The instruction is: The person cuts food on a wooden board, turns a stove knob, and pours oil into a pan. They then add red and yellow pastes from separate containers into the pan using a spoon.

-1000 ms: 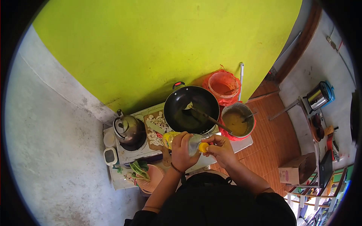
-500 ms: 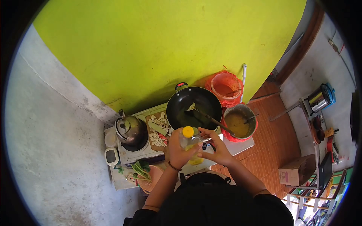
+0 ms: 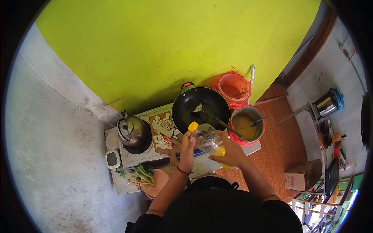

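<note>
A clear plastic bottle (image 3: 208, 136) with a yellow cap (image 3: 193, 126) and yellow liquid in its lower end is tilted, its capped end up and to the left. My right hand (image 3: 231, 151) is wrapped round its body from the right. Just below the cap, my left hand (image 3: 187, 150) has its fingers stretched upward beside the bottle's neck. Beyond the bottle, a black wok (image 3: 190, 103) sits on the stove, with a long-handled spatula (image 3: 213, 119) leaning across it. On the left, a wooden cutting board (image 3: 173, 158) carries chopped white pieces (image 3: 165, 123) and a knife (image 3: 160, 129).
A metal kettle (image 3: 132, 130) stands on the left burner. Right of the wok are a pot of yellowish liquid (image 3: 244, 126) and a red-wrapped bucket (image 3: 233, 86). Leafy greens (image 3: 144, 174) lie at the front left. A cardboard box (image 3: 299, 178) stands on the right.
The bottle has gone from nearly upright to tilted, its base swung right. My right hand has closed round its body, while my left hand has shifted off the body toward the cap end.
</note>
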`<state>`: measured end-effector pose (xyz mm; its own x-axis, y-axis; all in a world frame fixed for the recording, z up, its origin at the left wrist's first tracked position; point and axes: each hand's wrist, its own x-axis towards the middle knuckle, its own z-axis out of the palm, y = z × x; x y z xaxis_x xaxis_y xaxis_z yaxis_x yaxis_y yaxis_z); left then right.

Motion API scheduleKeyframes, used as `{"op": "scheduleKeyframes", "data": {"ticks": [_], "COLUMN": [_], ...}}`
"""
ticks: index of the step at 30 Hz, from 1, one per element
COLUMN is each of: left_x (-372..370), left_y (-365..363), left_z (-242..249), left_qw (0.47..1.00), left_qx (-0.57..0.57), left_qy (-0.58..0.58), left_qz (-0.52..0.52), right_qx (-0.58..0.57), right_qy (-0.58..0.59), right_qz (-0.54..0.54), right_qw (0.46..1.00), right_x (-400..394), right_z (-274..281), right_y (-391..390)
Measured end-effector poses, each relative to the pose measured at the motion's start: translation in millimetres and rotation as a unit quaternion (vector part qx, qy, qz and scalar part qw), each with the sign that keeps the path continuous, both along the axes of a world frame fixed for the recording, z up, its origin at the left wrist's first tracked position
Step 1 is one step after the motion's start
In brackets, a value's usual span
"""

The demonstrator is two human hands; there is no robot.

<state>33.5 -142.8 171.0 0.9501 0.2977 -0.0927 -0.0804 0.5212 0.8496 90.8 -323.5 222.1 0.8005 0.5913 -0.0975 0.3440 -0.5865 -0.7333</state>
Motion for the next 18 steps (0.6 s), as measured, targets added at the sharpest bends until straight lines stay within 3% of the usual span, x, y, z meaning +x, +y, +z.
{"op": "scheduleKeyframes", "data": {"ticks": [4, 8, 11, 18], "left_x": [-2, -6, -10, -16], "left_y": [12, 18, 18, 21], "left_z": [-22, -39, -43, -53], "left_qw": [0.993, 0.983, 0.979, 0.977], "left_qx": [0.037, 0.039, 0.030, 0.017], "left_qy": [0.109, 0.171, 0.195, 0.199], "left_qz": [0.033, 0.051, 0.060, 0.079], "right_qx": [-0.038, -0.169, -0.203, -0.195], "right_qy": [-0.154, -0.181, -0.197, -0.220], "right_qz": [-0.003, -0.018, -0.031, -0.037], "right_qw": [0.987, 0.969, 0.959, 0.955], "right_x": [21, 39, 51, 70], "right_z": [0, 0, -4, -15], "right_y": [-20, -28, -32, -35]}}
